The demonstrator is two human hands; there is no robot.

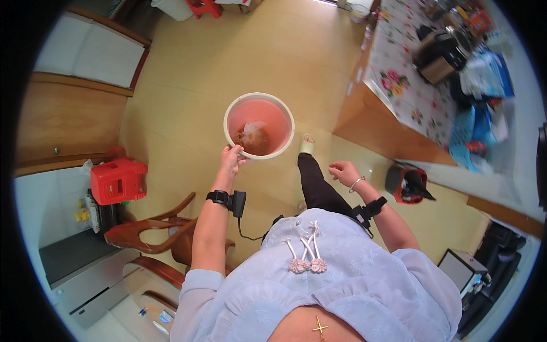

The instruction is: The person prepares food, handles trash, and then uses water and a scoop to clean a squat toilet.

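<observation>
Left hand (231, 157) grips near rim of pink waste basket (259, 125) — held out in front, upright, so contents (253, 138) stay at bottom. Right hand (342, 171) to right of basket, apart, fingers loosely curled, holding nothing. Floor (228, 68) beneath basket.

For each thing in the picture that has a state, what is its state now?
Pink waste basket: upright, held off the floor by its white rim, some rubbish at the bottom.
Left hand: closed on the basket's rim.
Right hand: free, fingers loosely curled, holding nothing.
Red stool: standing upright near the wooden chair.
Dark bin: open, bag inside.
</observation>
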